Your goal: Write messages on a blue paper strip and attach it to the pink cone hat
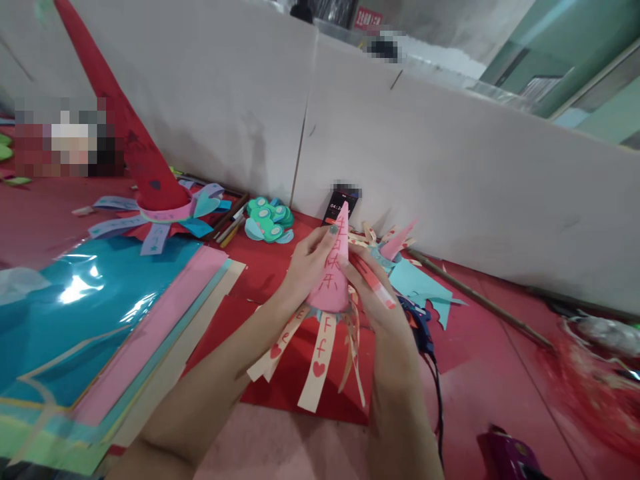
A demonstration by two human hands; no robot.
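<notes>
Left hand (310, 263) and right hand (373, 287) hold the pink paper cone (331, 290) between them, one from each side. Its pointed tip rises above the grip, its lettered face shows between the hands, and its wide base sits below the fingers. Cream paper strips (319, 363) fan downward from that base, over a red sheet (340, 403).

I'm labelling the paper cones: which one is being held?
The front pink cone, held between left hand and right hand; the tall red cone and rear pink cone are in neither.
</notes>
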